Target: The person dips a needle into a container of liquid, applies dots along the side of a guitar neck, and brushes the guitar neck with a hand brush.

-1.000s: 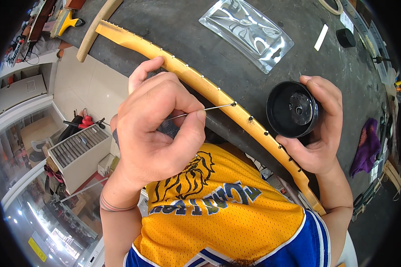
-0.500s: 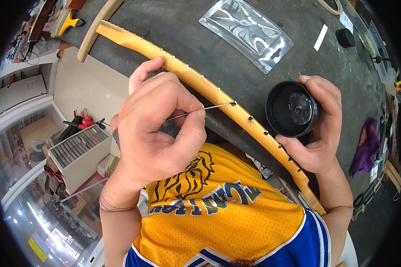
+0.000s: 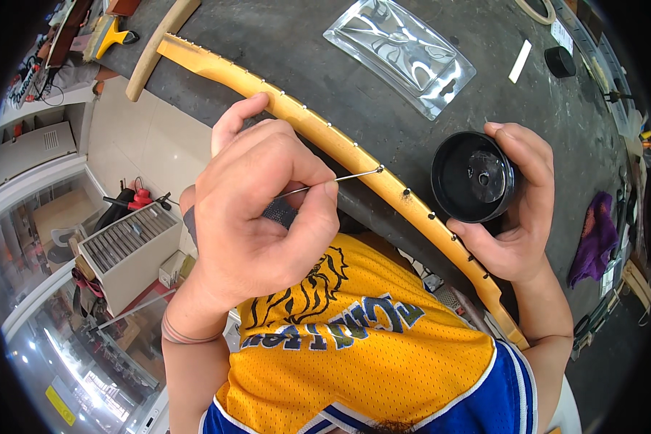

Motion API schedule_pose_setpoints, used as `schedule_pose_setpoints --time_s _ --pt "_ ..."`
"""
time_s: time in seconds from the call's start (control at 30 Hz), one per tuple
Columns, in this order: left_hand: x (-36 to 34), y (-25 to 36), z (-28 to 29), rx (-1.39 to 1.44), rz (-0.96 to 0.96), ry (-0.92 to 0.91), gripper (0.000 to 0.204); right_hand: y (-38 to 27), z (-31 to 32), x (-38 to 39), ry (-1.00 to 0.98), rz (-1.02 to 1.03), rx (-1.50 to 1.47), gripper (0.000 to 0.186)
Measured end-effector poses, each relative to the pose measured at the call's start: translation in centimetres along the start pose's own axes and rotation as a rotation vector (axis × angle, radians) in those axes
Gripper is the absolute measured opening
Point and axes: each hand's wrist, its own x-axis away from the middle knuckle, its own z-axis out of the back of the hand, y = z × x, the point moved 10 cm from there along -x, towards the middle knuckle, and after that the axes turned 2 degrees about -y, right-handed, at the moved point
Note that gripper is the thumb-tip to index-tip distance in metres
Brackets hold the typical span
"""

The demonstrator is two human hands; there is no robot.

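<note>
My left hand [image 3: 260, 217] pinches a thin metal pick [image 3: 354, 175]; its tip touches a dark spot on the edge of a yellow wooden guitar neck [image 3: 318, 133]. A finger of that hand rests against the neck higher up. Small dots run along this edge, several of them blackened and smudged toward the lower right. My right hand [image 3: 522, 231] grips a round, shallow black container [image 3: 456, 188] beside the neck, with something dark and glossy inside. The neck's upper end lies on a curved wooden rest [image 3: 141, 76].
The dark worktop [image 3: 521, 101] holds a clear plastic blister pack [image 3: 398, 54], a white strip [image 3: 521, 61], a black cap [image 3: 560, 61], a tape roll [image 3: 546, 11] and a yellow-handled brush [image 3: 112, 36]. A purple cloth [image 3: 593, 239] lies at right; a metal cabinet [image 3: 130, 257] stands at lower left.
My left hand has shifted very slightly to the right. The black blob under the pick's tip looks smaller. My right hand and the container are almost still.
</note>
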Motion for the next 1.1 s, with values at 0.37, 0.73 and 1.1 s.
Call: schedule_pose_setpoints --time_s 0.37,0.73,1.1 --pt "0.2 -0.1 0.1 0.009 -0.017 0.01 0.009 -0.1 0.0 0.0 0.006 0.012 -0.007 0.09" --pt "-2.2 1.1 0.8 0.045 -0.067 0.044 0.01 -0.1 0.2 0.0 0.033 0.01 -0.006 0.089" --pt "-6.6 5.3 -4.8 -0.166 -0.302 -0.13 0.013 -1.4 1.1 0.0 0.067 0.082 0.039 0.092"
